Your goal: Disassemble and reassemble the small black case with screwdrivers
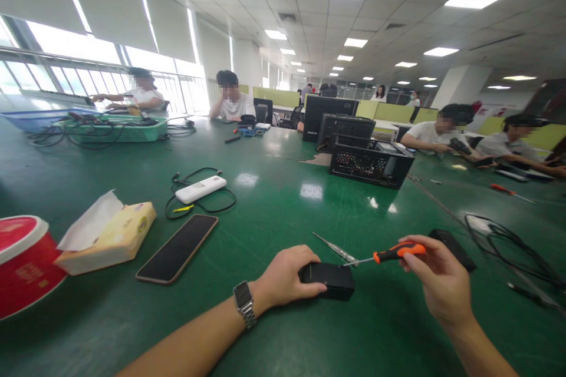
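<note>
My left hand (289, 275) wears a wristwatch and grips the left end of a small black rectangular box (339, 280), which lies on the green tabletop. In my right hand (444, 277) is a screwdriver (391, 253) with an orange and black handle, held between thumb and fingers. Its metal shaft points left, with the tip at the top face of the box near the far right corner. Whether the tip sits in a screw is too small to tell. Just behind the box lies a thin clear-handled screwdriver (335, 248).
A phone (179, 248), a tissue pack (110, 238), a red tub (29, 271) and a white power strip-like device (201, 188) lie left. Another black box (453, 249) and cables (504, 247) are right. Computer cases (369, 162) and a green basket (115, 131) stand farther back; several people sit around.
</note>
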The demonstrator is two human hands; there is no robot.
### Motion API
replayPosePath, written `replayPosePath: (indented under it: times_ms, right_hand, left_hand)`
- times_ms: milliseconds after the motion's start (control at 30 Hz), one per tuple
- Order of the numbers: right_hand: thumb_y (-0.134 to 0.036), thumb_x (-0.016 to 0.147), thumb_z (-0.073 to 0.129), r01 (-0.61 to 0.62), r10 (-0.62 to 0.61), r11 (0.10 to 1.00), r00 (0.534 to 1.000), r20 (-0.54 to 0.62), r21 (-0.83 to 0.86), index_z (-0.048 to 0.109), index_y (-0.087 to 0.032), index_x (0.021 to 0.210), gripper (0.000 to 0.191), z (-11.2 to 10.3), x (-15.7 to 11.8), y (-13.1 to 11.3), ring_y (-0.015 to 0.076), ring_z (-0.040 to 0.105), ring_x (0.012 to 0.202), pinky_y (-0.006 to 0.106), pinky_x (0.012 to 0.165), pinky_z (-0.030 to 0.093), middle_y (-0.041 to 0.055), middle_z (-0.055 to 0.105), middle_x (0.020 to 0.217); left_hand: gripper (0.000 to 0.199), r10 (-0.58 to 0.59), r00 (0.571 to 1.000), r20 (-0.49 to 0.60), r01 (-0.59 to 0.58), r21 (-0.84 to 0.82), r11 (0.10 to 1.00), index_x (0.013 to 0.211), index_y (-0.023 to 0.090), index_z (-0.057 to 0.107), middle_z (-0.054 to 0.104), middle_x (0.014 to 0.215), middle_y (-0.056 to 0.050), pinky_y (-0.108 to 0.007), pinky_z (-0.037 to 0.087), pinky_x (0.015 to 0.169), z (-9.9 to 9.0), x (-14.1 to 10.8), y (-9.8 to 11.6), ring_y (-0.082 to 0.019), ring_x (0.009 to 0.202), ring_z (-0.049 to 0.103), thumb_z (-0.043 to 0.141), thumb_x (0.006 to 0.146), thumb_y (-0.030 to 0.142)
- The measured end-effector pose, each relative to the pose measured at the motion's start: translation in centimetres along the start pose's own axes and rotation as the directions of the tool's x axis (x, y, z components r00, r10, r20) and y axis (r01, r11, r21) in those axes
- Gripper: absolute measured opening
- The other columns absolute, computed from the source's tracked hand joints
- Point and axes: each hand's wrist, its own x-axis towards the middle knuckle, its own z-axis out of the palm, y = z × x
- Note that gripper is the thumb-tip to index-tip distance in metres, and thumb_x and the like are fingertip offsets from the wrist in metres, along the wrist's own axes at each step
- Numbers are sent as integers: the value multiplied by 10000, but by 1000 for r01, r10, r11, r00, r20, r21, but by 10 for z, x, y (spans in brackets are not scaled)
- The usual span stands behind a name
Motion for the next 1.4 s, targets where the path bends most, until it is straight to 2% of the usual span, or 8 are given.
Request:
replayPosePath:
  times_ms: [167, 367, 500, 700, 867, 967, 1233, 1400]
  right_hand:
    - [-365, 711, 752, 49, -5, 970, 984, 180, -240, 742, -244, 1041, 352, -7, 16, -33, 238, 665, 790, 344, 677, 568, 72, 720, 971]
    - [-430, 766, 681, 269, 3, 863, 845, 535, -428, 779, -283, 999, 293, 5, 39, -93, 286, 672, 913, 416, 847, 533, 71, 744, 1001]
    - [-368, 672, 775, 246, 65, 866, 807, 586, -435, 793, -286, 918, 260, 25, 39, -119, 282, 682, 842, 389, 762, 552, 70, 751, 941]
    - [-294, 603, 809, 120, 142, 906, 817, 558, -406, 790, -286, 831, 229, 38, 31, -123, 270, 662, 770, 356, 682, 555, 57, 748, 857]
    - [-422, 680, 750, 328, -1, 796, 841, 541, -509, 782, -296, 863, 225, 36, 32, -113, 189, 592, 519, 294, 512, 487, 34, 706, 646]
    - [-475, 766, 671, 443, -50, 705, 810, 584, -554, 767, -301, 907, 244, 36, 32, -111, 166, 589, 477, 268, 469, 453, 19, 704, 634]
    - [-293, 959, 425, 640, -32, 553, 656, 754, -533, 543, -296, 1278, 340, 30, 22, -128, 153, 682, 935, 258, 764, 564, 26, 680, 1141]
    - [-377, 913, 543, 698, -83, 517, 618, 782, -496, 610, -285, 1174, 285, 27, 18, -128, 146, 711, 800, 208, 650, 573, 1, 740, 965]
  left_hand:
    - [415, 104, 994, 28, -105, 30, 994, 974, 177, 656, 670, 901, -50, -259, 475, 706, 6, -2, 0, -195, 816, 622, 682, 761, 533]
    - [435, 257, 963, 80, -268, 214, 939, 887, 200, 642, 655, 778, -22, -267, 410, 601, 10, -3, 4, -181, 702, 613, 674, 715, 598]
    - [451, 278, 954, 112, -299, 284, 911, 880, 210, 626, 654, 771, -13, -282, 378, 575, 9, -3, 5, -183, 697, 619, 668, 710, 625]
    - [480, 283, 948, 144, -315, 320, 893, 899, 216, 620, 657, 771, -21, -292, 357, 567, 9, -4, 4, -183, 685, 614, 620, 732, 665]
    - [487, 286, 948, 141, -317, 335, 887, 889, 214, 614, 651, 762, -11, -301, 362, 568, 9, -3, 4, -176, 678, 614, 650, 708, 664]
    - [500, 293, 944, 153, -328, 326, 887, 905, 210, 609, 656, 785, -20, -300, 376, 578, 9, -3, 2, -181, 704, 625, 603, 742, 682]
    - [645, 306, 940, 151, -339, 307, 889, 905, 198, 608, 642, 765, -25, -297, 383, 557, 11, -3, 1, -176, 682, 618, 425, 778, 804]
    - [625, 317, 939, 133, -343, 304, 889, 906, 201, 616, 651, 760, -26, -300, 370, 550, 9, -3, 2, -177, 669, 616, 409, 803, 781]
